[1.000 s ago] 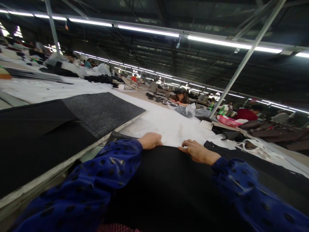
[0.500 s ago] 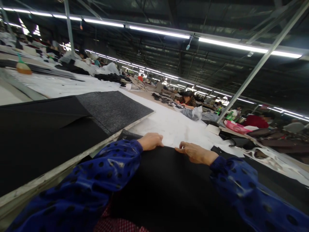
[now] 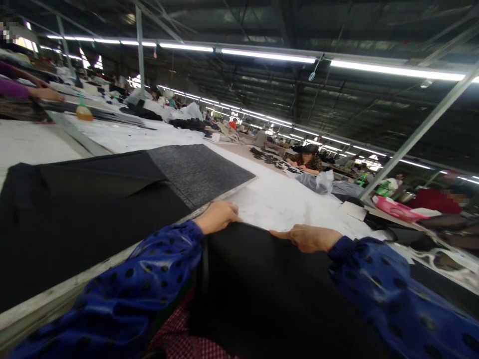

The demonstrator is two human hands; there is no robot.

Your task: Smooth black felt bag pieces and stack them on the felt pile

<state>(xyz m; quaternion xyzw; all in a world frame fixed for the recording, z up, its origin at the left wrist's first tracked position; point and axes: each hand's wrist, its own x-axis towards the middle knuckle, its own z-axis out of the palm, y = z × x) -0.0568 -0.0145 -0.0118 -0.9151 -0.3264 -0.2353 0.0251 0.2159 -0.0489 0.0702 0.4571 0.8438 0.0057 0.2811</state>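
A broad black sheet of fabric or leather-like material (image 3: 258,279) lies in front of me, its far edge on the white tabletop and its near part reaching down towards my body. At the far left corner of that edge, my left hand (image 3: 220,215) is closed, with thumb and fingers pinching it. My right hand (image 3: 305,237) grips the same edge a short way to the right. Its index finger stretches along the edge while the other fingers curl under, partly hidden. Both forearms wear blue dotted sleeve covers (image 3: 157,269).
Left of me, a large black sheet (image 3: 86,224) with a grey textured piece (image 3: 202,172) lies on another table section. A bottle of amber liquid (image 3: 84,112) stands beyond. A pink basin (image 3: 398,208) is at right. A co-worker's arm (image 3: 18,89) shows at far left.
My left hand has shifted left along the sheet's edge, widening the space between my hands. The right index finger has straightened. The view has turned left, bringing a co-worker's arm into sight.
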